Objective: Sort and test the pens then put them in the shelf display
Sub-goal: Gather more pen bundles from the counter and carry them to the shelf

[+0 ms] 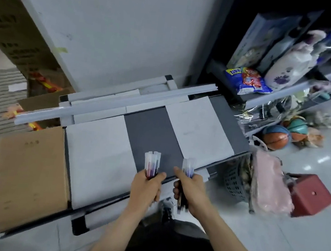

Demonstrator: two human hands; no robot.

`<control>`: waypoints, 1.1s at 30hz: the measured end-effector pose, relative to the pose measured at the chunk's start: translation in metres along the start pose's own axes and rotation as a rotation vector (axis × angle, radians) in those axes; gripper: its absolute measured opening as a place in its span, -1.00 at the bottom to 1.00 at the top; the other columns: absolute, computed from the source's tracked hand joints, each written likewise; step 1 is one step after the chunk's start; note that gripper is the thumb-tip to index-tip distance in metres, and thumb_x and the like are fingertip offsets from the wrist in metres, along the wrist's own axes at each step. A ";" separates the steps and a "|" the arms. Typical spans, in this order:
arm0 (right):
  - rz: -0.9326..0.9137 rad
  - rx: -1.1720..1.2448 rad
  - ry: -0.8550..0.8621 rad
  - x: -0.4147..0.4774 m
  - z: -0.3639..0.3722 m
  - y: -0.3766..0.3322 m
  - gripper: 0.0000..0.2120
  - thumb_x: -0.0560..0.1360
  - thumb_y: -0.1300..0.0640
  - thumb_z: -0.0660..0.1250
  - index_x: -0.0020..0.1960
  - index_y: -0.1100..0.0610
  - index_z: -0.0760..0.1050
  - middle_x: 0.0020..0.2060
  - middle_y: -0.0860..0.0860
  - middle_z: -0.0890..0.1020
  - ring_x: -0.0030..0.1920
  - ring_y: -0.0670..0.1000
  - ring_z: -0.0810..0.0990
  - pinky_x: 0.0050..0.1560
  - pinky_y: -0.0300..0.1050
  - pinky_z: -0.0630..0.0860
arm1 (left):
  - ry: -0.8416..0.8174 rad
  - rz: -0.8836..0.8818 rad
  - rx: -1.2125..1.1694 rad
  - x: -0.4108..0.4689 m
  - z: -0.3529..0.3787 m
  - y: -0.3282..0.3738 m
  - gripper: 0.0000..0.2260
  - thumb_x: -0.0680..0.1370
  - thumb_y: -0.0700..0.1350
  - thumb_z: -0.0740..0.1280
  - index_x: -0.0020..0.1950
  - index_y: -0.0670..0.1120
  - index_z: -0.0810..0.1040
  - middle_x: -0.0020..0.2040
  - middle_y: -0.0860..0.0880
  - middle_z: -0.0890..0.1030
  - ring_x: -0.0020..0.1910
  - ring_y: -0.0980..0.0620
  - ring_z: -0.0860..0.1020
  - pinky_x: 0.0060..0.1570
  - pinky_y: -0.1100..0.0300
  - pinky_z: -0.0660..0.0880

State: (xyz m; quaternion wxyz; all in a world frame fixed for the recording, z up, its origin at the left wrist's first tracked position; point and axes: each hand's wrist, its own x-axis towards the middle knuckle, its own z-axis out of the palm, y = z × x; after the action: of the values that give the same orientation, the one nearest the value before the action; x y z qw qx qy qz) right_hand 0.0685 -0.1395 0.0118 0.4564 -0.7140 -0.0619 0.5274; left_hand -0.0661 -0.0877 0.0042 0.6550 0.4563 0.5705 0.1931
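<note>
My left hand (147,187) grips a bundle of red-ink pens (151,163) with clear caps, the caps pointing up and away from me. My right hand (191,188) grips a second bundle of pens (188,167) with clear caps and bluish-purple ink; their lower ends stick out below the fist. Both hands hover over the near edge of a low grey shelf board (149,136), close together but apart. Two white paper sheets lie on the board, one on the left (99,153) and one on the right (199,129).
A brown cardboard box (30,180) sits on the board's left end. White rails (105,106) lie along the back. To the right stand a shelf with packaged goods (269,75), basketballs (276,138), a grey basket (234,184), a pink bag (269,184) and a red stool (311,195).
</note>
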 end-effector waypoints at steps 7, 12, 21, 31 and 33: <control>-0.003 0.293 0.210 -0.030 -0.074 0.029 -0.73 0.59 0.01 0.44 -0.08 0.21 0.51 -0.42 0.11 0.46 -0.43 0.08 0.45 -0.37 -0.07 0.40 | -0.243 0.015 0.154 -0.026 0.062 -0.005 -0.76 0.55 -0.07 0.41 -0.20 -0.15 0.45 -0.44 -0.14 0.48 -0.48 -0.06 0.45 -0.40 0.07 0.39; -0.027 0.470 0.310 -0.060 -0.147 0.052 -0.76 0.62 0.03 0.40 -0.05 0.19 0.47 -0.41 0.11 0.45 -0.44 0.07 0.44 -0.39 -0.10 0.37 | -0.393 0.022 0.272 -0.051 0.130 -0.011 -0.72 0.55 -0.02 0.44 -0.19 -0.18 0.48 -0.43 -0.11 0.50 -0.46 -0.05 0.45 -0.40 0.09 0.40; -0.046 0.522 0.481 -0.134 -0.328 0.146 -0.82 0.59 0.10 0.39 -0.06 0.17 0.44 -0.37 0.13 0.40 -0.40 0.07 0.38 -0.39 -0.09 0.36 | -0.658 -0.038 0.393 -0.142 0.309 -0.074 -0.79 0.57 -0.08 0.46 -0.15 -0.10 0.48 -0.39 -0.09 0.48 -0.46 -0.05 0.43 -0.35 0.03 0.36; -0.064 0.712 0.719 -0.187 -0.468 0.215 -0.72 0.56 0.11 0.43 -0.17 0.13 0.35 -0.39 0.13 0.37 -0.44 0.05 0.35 -0.44 -0.11 0.33 | -0.871 -0.092 0.608 -0.226 0.458 -0.124 -0.79 0.60 -0.05 0.43 -0.08 -0.10 0.44 -0.35 -0.06 0.47 -0.45 0.00 0.41 -0.44 0.13 0.37; -0.051 0.767 0.735 -0.187 -0.488 0.221 -0.72 0.56 0.12 0.44 -0.18 0.13 0.35 -0.39 0.12 0.36 -0.46 0.04 0.33 -0.45 -0.12 0.31 | -0.902 -0.103 0.656 -0.231 0.482 -0.128 -0.78 0.61 -0.06 0.42 -0.09 -0.10 0.43 -0.36 -0.06 0.46 -0.46 0.00 0.40 -0.46 0.14 0.35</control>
State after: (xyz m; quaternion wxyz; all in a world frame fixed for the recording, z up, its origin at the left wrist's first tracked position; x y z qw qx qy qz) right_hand 0.2954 -0.6589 -0.0030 0.6888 -0.6320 0.2822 0.2158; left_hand 0.2809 -0.5138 -0.0011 0.6663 0.6453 0.2855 -0.2411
